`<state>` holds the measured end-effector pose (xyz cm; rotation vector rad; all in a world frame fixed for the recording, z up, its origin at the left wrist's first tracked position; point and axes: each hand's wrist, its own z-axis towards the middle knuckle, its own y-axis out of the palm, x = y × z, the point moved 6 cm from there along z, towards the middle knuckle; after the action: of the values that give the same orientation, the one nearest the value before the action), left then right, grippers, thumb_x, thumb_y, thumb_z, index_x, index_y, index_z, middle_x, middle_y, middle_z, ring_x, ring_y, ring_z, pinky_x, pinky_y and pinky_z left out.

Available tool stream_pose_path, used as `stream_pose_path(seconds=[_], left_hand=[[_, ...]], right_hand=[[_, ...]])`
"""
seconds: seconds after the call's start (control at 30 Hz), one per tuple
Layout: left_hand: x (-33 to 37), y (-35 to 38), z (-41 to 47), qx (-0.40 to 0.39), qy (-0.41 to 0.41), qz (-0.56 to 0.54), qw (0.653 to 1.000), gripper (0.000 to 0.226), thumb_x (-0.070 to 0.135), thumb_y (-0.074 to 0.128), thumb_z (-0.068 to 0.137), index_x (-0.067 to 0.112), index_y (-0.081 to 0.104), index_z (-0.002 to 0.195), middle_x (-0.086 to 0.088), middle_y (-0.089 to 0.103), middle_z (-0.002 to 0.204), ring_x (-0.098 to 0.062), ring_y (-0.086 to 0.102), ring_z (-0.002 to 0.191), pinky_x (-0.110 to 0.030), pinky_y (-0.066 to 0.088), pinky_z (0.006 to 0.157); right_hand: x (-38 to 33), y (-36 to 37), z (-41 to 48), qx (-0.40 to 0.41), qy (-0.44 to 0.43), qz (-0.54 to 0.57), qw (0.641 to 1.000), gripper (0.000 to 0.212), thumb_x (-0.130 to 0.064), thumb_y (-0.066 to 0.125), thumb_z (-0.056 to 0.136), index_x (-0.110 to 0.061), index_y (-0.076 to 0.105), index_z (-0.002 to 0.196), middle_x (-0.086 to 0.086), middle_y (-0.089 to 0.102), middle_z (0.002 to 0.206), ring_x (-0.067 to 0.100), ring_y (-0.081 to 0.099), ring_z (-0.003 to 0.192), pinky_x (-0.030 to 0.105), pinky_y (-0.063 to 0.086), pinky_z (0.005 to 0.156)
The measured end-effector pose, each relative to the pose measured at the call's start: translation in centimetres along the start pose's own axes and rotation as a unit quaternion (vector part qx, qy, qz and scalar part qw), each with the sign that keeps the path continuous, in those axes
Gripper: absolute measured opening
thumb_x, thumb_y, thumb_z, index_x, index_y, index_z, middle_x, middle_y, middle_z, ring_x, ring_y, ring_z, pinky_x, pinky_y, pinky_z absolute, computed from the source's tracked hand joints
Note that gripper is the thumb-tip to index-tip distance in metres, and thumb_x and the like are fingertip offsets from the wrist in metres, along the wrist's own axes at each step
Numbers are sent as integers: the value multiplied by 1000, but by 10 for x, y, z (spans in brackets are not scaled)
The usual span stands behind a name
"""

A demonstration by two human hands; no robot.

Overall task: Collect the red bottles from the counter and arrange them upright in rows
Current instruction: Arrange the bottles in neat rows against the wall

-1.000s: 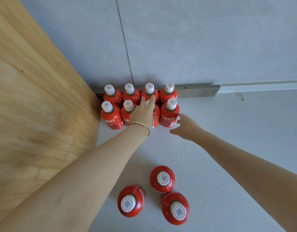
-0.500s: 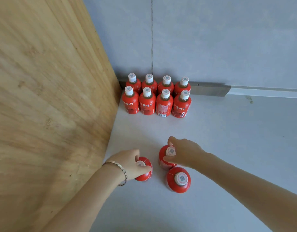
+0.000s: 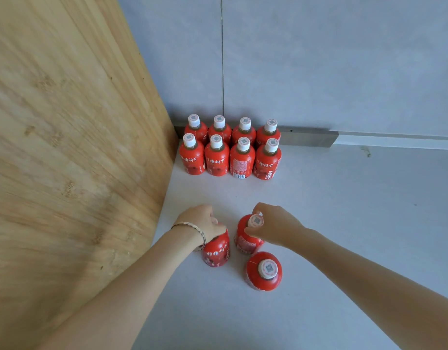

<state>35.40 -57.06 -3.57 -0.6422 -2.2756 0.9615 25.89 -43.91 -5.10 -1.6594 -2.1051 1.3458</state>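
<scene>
Several red bottles with white caps stand upright in two rows (image 3: 231, 150) in the far corner of the grey counter (image 3: 344, 223). Three more stand nearer me. My left hand (image 3: 202, 222) is closed over the top of the left bottle (image 3: 216, 251), hiding its cap. My right hand (image 3: 273, 227) grips the neck of the middle bottle (image 3: 247, 238), whose white cap shows between thumb and fingers. The third bottle (image 3: 264, 271) stands alone just in front, untouched.
A tall wooden panel (image 3: 66, 160) walls off the left side of the counter. Grey wall tiles (image 3: 319, 59) rise behind the rows, with a metal strip (image 3: 308, 138) along their base. Bare counter stretches to the right of the bottles.
Both hands have drawn back from the far rows to the three near bottles and closed on two of them. The view has shifted, so the rows look farther away.
</scene>
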Motion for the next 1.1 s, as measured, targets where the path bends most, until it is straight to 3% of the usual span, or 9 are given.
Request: stream_pose_path(seconds=[0.1,0.2,0.27,0.37,0.53,0.67,0.77,0.97,1.1], left_hand=[[4,-22,27,82,8,-83,993,20,28,58,84,12,46,81,2,50,71,-25,48,80,-27,36,71],[12,-48,49,194,34,-132,972,19,25,59,82,7,52,84,-11,55,81,-33,53,80,-33,42,71],[16,-58,64,219,50,-138,965,20,24,60,83,6,52,85,-14,55,84,-34,54,84,-37,46,76],[15,-59,86,211,62,-78,972,30,26,59,86,0,54,100,-21,63,100,-38,57,98,-41,46,82],[-4,-54,95,233,46,-18,971,45,31,64,85,1,51,115,-23,53,113,-39,51,107,-43,47,87],[-16,-50,102,193,-17,-121,973,49,37,70,79,5,52,111,-17,58,116,-35,57,107,-44,50,92],[-21,-46,109,142,-70,-159,974,49,42,66,81,7,59,114,-14,66,116,-33,60,110,-39,48,91],[-19,-52,104,178,-35,-249,951,40,31,61,88,10,56,121,-12,63,124,-32,55,119,-39,43,100],[-24,-39,101,198,-9,-298,934,50,24,65,87,13,46,132,-11,54,135,-31,49,128,-44,39,107]], right_hand=[[8,0,2,34,18,63,997,46,-38,61,84,-20,49,124,4,61,117,21,62,101,32,57,83],[14,-4,5,73,37,153,985,43,-34,63,84,-18,50,122,2,59,106,20,62,90,31,58,71],[15,-10,9,94,38,185,978,40,-34,63,84,-17,51,118,1,58,102,19,61,86,31,57,68],[10,-18,18,112,40,199,973,38,-33,64,83,-16,52,115,1,57,97,22,63,88,35,57,74],[-11,-27,42,132,33,229,964,36,-32,61,85,-12,51,113,3,58,94,25,64,88,36,56,67],[-40,-37,73,173,24,241,955,35,-31,58,86,-7,51,111,4,57,92,23,57,82,32,49,62],[-55,-40,94,189,40,204,960,37,-32,54,87,-6,50,113,8,60,95,27,59,87,34,48,70],[-63,-33,96,173,-45,181,967,35,-25,54,92,-8,49,122,12,65,110,29,62,99,37,51,79],[-44,-34,74,93,-81,195,973,53,-16,58,90,-13,38,138,7,60,106,21,58,99,30,48,86]])
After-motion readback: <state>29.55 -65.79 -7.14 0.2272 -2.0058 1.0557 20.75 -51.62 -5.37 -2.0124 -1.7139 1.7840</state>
